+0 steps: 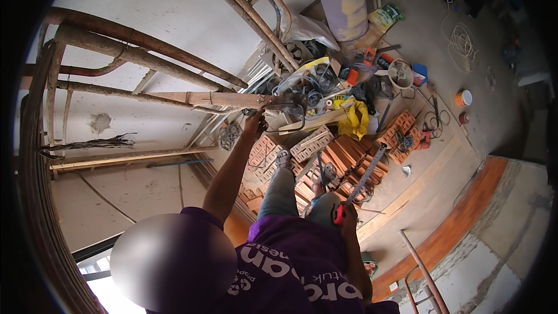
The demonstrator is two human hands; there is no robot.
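Note:
My right hand (350, 216) is closed around the red handle of a handsaw (367, 174). Its long grey blade points away from me, over a pile of reddish hollow bricks (343, 160). My left arm reaches up and forward, bringing my left hand (254, 124) to the end of a wooden board (226, 99) that runs in from the scaffold. The left fingers look curled at the board's lower edge, partly lost against dark clutter. Both my feet, in sandals, are among the bricks.
Rusty scaffold tubes (139, 55) stand along the left wall. Ahead lie cables, a yellow bag (353, 119), a pale bucket (400, 74) and tools. A paint-marked drum (343, 14) stands at the back. Coiled white cable (462, 40) and a small white-orange bucket (463, 98) are farther right.

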